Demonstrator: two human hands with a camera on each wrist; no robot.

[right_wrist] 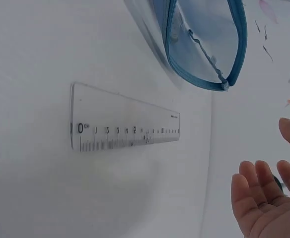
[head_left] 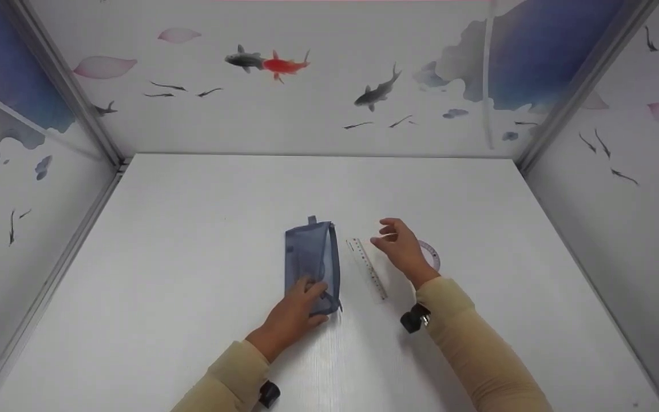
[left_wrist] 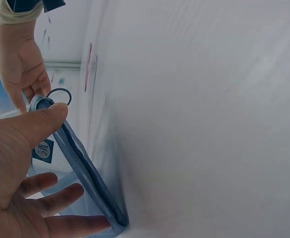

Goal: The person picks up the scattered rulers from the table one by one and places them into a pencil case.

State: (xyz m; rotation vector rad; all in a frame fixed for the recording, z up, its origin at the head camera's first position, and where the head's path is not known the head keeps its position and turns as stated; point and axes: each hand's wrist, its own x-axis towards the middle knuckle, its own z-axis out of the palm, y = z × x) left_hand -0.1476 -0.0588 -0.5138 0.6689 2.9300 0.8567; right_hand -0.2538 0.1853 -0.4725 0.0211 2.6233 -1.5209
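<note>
A blue mesh zip pouch (head_left: 306,249) lies on the table with its zipped mouth gaping on the right side. My left hand (head_left: 289,315) grips its near end. In the left wrist view the thumb presses along the pouch's zip edge (left_wrist: 80,156), the other fingers spread against the mesh. My right hand (head_left: 403,252) hovers right of the pouch, fingers loosely bent and holding nothing. Between hand and pouch lies a clear ruler (head_left: 370,270), its scale plain in the right wrist view. A clear protractor (head_left: 432,254) sits under the right hand and wrist, partly hidden.
The white table (head_left: 192,200) is bounded by printed panels at the back (head_left: 318,120) and both sides. Black wrist cameras sit below each sleeve, the right one (head_left: 412,320) close over the table.
</note>
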